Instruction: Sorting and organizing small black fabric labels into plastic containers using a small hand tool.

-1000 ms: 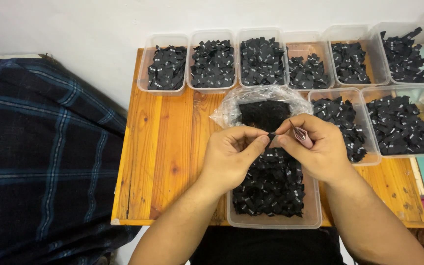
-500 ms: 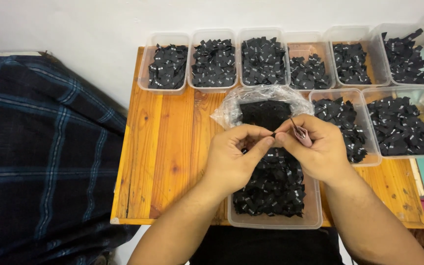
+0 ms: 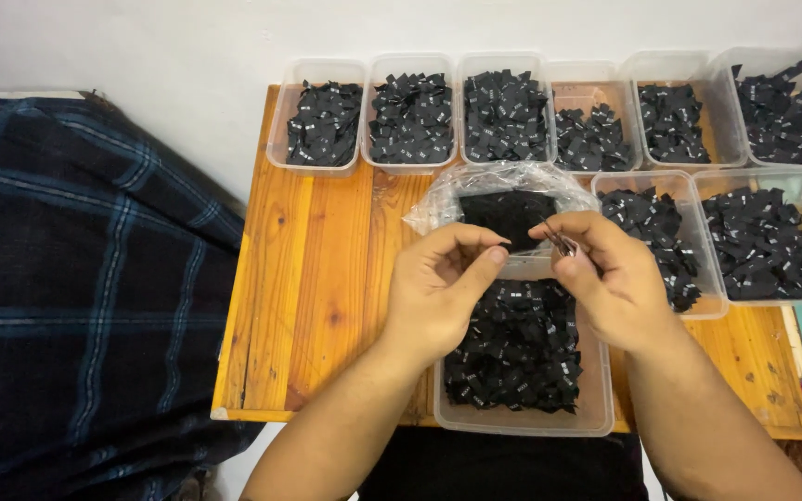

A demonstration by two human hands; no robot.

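Two hands meet above the wooden table [image 3: 327, 278], raised over the clear container nearest you [image 3: 523, 422], which is heaped with small black fabric labels [image 3: 517, 348]. Your left hand [image 3: 440, 288] is curled, thumb and forefinger closed toward each other at the tips; whether a label sits between them cannot be told. Your right hand [image 3: 605, 278] is also curled, and its thumb and forefinger pinch a small dark piece with a metallic glint [image 3: 563, 246]; its kind is too small to tell. Fingertips of both hands are near each other, just apart.

Just behind the hands lies a crumpled clear plastic bag [image 3: 503, 190] with a black bundle inside. Six clear tubs of black labels [image 3: 410, 116] stand in a row along the far edge of the table; two more tubs [image 3: 754, 241] stand to the right of your right hand. A dark blue plaid cloth [image 3: 76, 297] lies left of the table.
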